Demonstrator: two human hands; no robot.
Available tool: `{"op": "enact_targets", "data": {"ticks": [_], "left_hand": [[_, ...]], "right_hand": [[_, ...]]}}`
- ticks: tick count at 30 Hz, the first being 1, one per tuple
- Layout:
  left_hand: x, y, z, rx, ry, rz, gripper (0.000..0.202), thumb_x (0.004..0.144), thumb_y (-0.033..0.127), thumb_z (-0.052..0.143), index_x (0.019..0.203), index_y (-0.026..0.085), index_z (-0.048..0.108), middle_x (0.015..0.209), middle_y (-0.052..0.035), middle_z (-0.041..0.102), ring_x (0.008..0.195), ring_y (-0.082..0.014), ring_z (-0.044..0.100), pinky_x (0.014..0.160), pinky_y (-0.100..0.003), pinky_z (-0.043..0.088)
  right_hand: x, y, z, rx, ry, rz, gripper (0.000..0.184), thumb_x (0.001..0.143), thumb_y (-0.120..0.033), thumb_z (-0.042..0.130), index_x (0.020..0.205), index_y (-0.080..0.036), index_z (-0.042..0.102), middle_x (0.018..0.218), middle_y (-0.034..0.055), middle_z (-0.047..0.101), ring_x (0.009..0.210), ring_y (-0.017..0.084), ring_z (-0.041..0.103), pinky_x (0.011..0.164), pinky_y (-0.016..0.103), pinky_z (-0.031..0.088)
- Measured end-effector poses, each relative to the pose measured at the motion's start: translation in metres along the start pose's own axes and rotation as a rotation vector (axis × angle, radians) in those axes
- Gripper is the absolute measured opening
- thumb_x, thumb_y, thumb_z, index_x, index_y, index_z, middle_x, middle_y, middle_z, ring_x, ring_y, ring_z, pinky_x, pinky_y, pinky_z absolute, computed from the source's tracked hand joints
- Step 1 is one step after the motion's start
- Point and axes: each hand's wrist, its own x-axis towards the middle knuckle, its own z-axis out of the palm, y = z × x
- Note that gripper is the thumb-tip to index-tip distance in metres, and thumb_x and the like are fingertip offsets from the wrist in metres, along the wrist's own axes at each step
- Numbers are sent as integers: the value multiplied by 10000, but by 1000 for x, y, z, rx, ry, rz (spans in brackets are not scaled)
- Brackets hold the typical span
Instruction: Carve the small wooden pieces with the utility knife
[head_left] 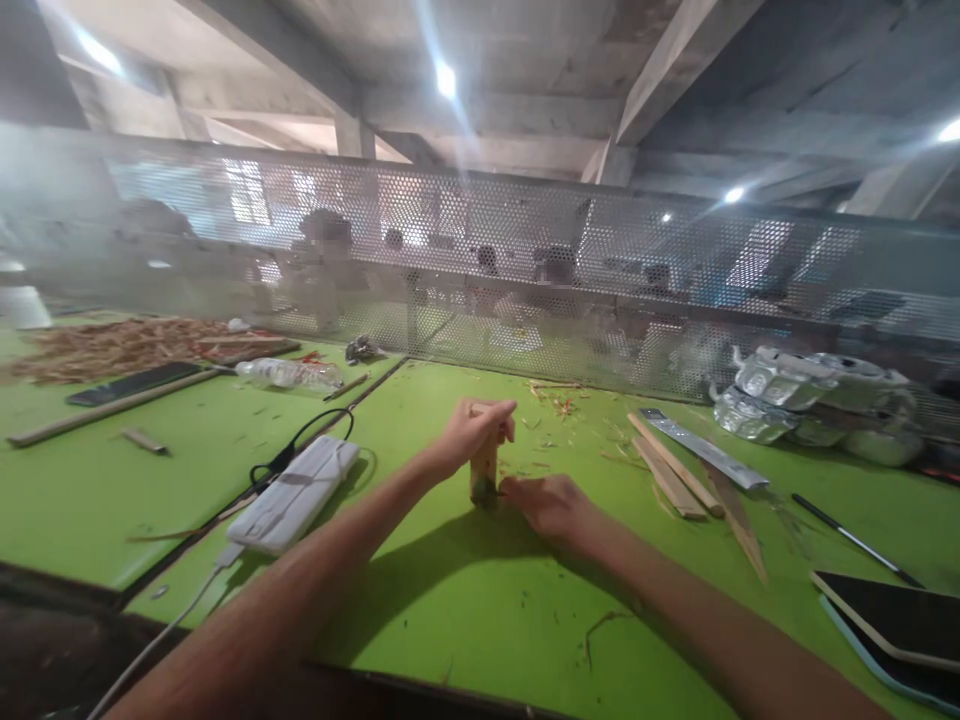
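My left hand (477, 432) is closed around the top of a short piece of wood (484, 468). The wood stands upright on the green tabletop (435, 600), with a dark, greenish patch at its foot that I cannot make out. Low beside that foot, on the right, is my right hand (551, 505). Its fingers are pinched together at the dark patch, and whatever they hold is too small to name. Thin shavings and slivers lie scattered around both hands.
A white power strip (296, 492) with cables lies left. Wooden strips (670, 470) and a metal ruler (705, 447) lie right, near foil-like silver packages (787, 395) and a dark tablet-like object (892, 615). A plastic bottle (289, 374) lies left. Perforated metal screen (480, 270) behind.
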Motion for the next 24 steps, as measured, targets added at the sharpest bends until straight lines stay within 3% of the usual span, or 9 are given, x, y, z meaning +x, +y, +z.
{"op": "enact_targets", "data": {"ticks": [3, 7, 12, 19, 24], "left_hand": [[0, 1, 8, 7, -25, 24, 582, 899, 671, 646, 548, 208, 673, 551, -23, 581, 534, -134, 496, 571, -277, 393], [-1, -2, 7, 7, -28, -11, 581, 924, 668, 619, 557, 218, 637, 569, -20, 571, 522, -130, 471, 542, -274, 391], [-1, 0, 7, -6, -41, -8, 573, 922, 646, 634, 540, 220, 607, 570, -27, 579, 524, -124, 460, 541, -269, 390], [2, 1, 12, -31, -42, -29, 581, 918, 640, 639, 507, 235, 575, 538, -13, 526, 484, -110, 401, 528, -297, 338], [3, 1, 16, -10, 1, -15, 605, 898, 647, 642, 465, 242, 521, 508, 5, 490, 477, -109, 383, 535, -304, 323]], "right_hand": [[-5, 1, 8, -30, 69, -7, 278, 1026, -323, 528, 857, -303, 748, 759, 7, 729, 582, 161, 562, 550, 264, 235], [-6, 4, 16, -121, 112, -73, 301, 1008, -226, 487, 987, -294, 779, 954, 76, 794, 739, 217, 672, 590, 284, 309], [-8, 12, 21, -177, 151, -147, 311, 1014, -184, 479, 1054, -269, 775, 921, 88, 799, 676, 225, 666, 559, 293, 335], [-14, 5, 18, -252, 166, -114, 304, 1003, -155, 506, 1088, -266, 776, 958, 85, 823, 624, 205, 654, 530, 296, 331], [-16, 5, 18, -291, 121, -116, 382, 998, -174, 491, 1173, -339, 788, 972, 73, 836, 642, 239, 703, 536, 324, 391]]}}
